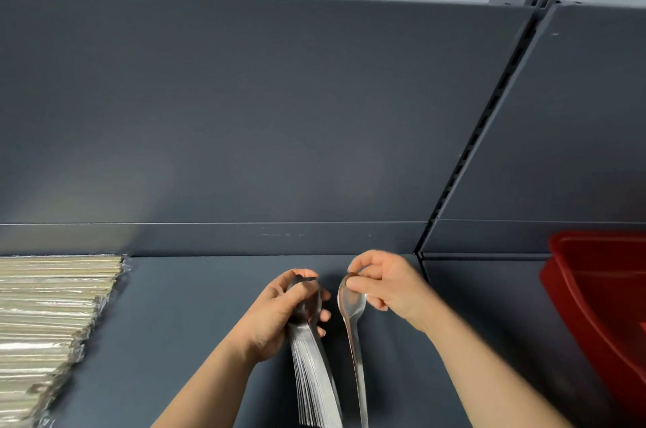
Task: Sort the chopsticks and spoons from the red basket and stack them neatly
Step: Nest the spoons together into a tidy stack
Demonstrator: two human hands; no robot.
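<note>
My left hand grips a nested stack of metal spoons at the bowl end, the handles fanning down toward me. Just to its right my right hand pinches the bowl of a single metal spoon, whose handle hangs down beside the stack. The two are close but apart. A laid-out pile of pale chopsticks lies on the shelf at the far left. The red basket stands at the right edge; its contents are hidden.
The work goes on above a dark blue-grey shelf with a tall back panel. A slotted upright divides the panels at the right. Bare shelf lies between the chopsticks and my hands.
</note>
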